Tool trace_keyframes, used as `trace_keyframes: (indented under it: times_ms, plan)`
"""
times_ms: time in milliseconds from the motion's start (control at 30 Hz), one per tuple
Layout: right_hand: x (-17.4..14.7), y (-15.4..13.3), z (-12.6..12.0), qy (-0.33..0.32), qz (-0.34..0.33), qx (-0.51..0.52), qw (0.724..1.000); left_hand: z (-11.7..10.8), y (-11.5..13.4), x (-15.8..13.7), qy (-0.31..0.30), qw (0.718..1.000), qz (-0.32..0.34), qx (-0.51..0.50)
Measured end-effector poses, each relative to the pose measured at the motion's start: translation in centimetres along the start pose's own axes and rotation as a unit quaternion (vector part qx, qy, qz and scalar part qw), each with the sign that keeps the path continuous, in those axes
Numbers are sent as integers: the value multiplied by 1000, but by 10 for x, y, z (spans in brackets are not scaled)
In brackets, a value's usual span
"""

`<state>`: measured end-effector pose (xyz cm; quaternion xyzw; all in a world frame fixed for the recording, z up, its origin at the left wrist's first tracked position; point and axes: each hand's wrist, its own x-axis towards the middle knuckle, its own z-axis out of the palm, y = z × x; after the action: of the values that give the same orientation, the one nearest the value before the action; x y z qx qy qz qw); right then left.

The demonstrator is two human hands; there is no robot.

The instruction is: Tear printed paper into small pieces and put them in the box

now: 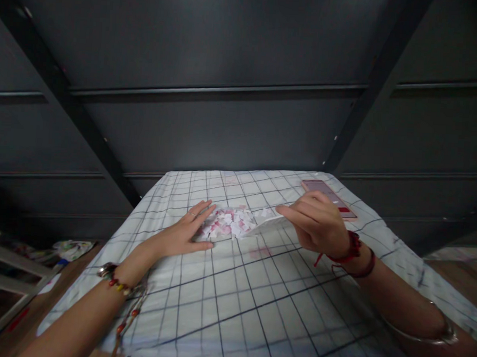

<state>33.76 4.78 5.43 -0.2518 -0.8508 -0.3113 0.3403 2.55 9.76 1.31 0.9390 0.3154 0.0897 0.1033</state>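
Note:
A small heap of torn paper scraps [230,222], white and pink, lies on the checked cloth [241,285]. My left hand [183,233] rests flat at the heap's left edge, fingers apart, thumb and fingertips bordering the scraps. On the other side, my right hand [314,217] is closed in a pinch on the end of a thin white card or piece of paper [266,222]. That piece slants down to the left, its far end at the right edge of the scraps. Its exact kind is too blurred to tell.
A phone [343,209] with a pink edge lies beyond my right hand, partly hidden by it. Dark panels [225,130] stand behind the table. At the left are a white chair-like frame [21,281] and a crumpled bag [72,250] on the floor.

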Motion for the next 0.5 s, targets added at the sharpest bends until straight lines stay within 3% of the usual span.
trace_keyframes:
  times_ms: [200,333,500]
  plan:
    - [-1,1,3,-38,-24,-38,998,1,-1,0,2,1000,-3,0]
    - [-3,6,1,-15,-5,-82,996,1,-2,0,-4,1000,-6,0]
    - [1,1,1,-12,-13,-61,998,0,0,0,4,1000,-4,-4]
